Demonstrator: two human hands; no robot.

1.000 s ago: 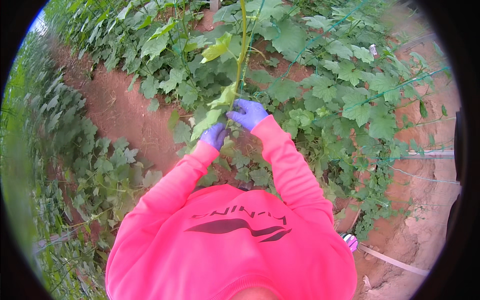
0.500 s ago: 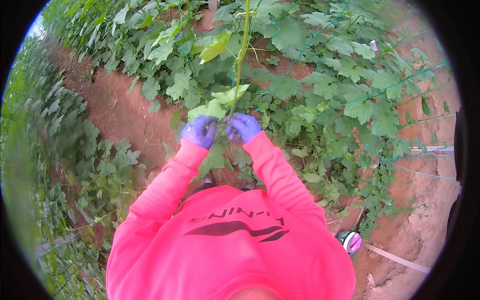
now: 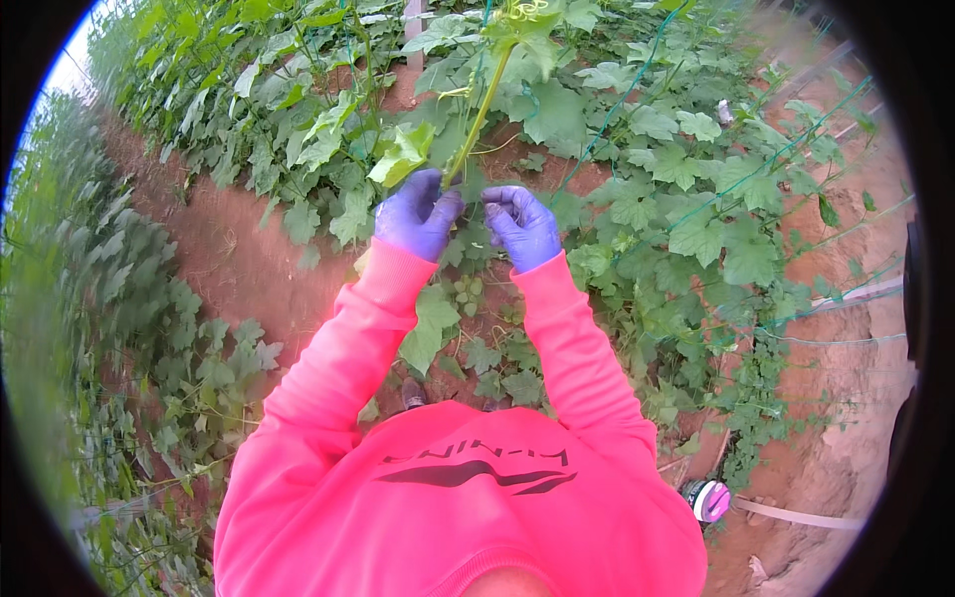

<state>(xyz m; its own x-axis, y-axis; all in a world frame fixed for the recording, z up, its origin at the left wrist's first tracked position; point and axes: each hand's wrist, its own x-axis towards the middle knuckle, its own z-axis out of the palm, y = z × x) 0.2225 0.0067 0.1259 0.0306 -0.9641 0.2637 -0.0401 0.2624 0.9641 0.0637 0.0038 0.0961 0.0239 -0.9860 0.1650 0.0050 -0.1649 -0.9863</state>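
My left hand (image 3: 416,214), in a purple glove, is closed around a climbing plant's green vine stem (image 3: 484,104), with the thumb against it. The stem leans up and to the right, topped by young leaves and curled tendrils. Beside that hand, on its upper left, hangs a pale green leaf (image 3: 403,154). My right hand (image 3: 525,229), gloved the same way, stands a little right of the stem and apart from it. Its fingers are curled toward the thumb; whatever is between them, if anything, is too small to make out.
Thin green twine (image 3: 619,104) runs slanting through dense broad-leaved plants (image 3: 686,169) ahead and right. Reddish soil (image 3: 239,234) lies to the left. A pale post (image 3: 414,30) stands far ahead. Low on my right are a round container with a pink-and-white top (image 3: 709,500) and a pale strap (image 3: 796,515).
Both hands have moved forward and farther apart. The left now grips the stem while the right has come away from it. The stem's upper part has swung to the right.
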